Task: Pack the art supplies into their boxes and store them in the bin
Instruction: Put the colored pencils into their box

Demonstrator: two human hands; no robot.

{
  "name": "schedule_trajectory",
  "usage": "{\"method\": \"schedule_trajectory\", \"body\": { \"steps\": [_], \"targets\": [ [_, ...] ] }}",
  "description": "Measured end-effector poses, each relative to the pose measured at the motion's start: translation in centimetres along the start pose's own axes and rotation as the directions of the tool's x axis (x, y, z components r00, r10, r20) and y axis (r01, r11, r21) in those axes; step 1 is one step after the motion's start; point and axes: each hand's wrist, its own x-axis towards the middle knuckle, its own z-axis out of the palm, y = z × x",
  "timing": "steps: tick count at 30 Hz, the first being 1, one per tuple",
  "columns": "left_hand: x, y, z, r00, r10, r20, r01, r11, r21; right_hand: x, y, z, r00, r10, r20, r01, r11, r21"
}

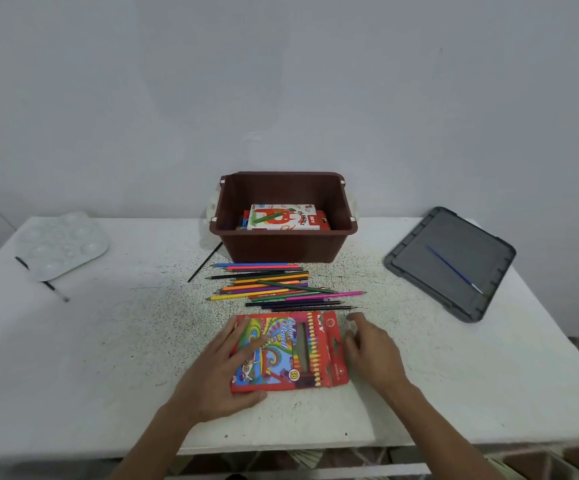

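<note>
You are partway through. The brown bin (281, 247) stands at the far middle of the table (108, 358), and an oil pastels box (283, 218) already lies inside it on top of something red that I cannot make out, so that much looks stored. The coloured pencils (277, 287) are not packed: they lie loose in a rough heap between the bin and the red pencil box (288, 351), which lies flat on the table just near of them.

Still out are a white palette (63, 244) at the far left with a black brush (43, 281) poking out by it, a thin black stick (205, 262) beside the bin's left near corner, and a blue brush (452, 268) lying on the grey lid (454, 258) at the right. By my reckoning the pencils come next, then these loose pieces, then the lid.

Your left hand (222, 372) lies on the left part of the pencil box. Its fingers (250, 341) are fairly straight and spread flat across the cover, and the thumb runs along the near left corner, so it steadies the box rather than clasping it.

Your right hand (371, 351) is at the box's right end, where the flap is. Its fingers (350, 341) are bent toward that flap and seem to touch it, with one finger reaching farther. The view is too blurred there to tell whether they pinch the flap or only rest against it.
</note>
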Motion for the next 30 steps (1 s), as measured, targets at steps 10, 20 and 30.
{"method": "schedule_trajectory", "body": {
  "steps": [10,20,30],
  "targets": [
    [0.2,-0.3,0.4,1.000,-0.016,0.025,0.016,0.999,0.028,2.4,1.7,0.1,0.992,-0.113,-0.046,0.105,0.983,-0.152],
    [0.4,-0.6,1.0,0.996,-0.060,0.063,0.055,0.995,0.079,3.7,1.3,0.0,0.997,-0.020,-0.070,0.007,0.984,-0.179],
    [0.4,-0.8,1.2,0.998,-0.047,0.041,0.044,0.996,0.075,0.9,5.0,-0.9,0.947,-0.101,-0.304,0.052,0.985,-0.165]
  ]
}}
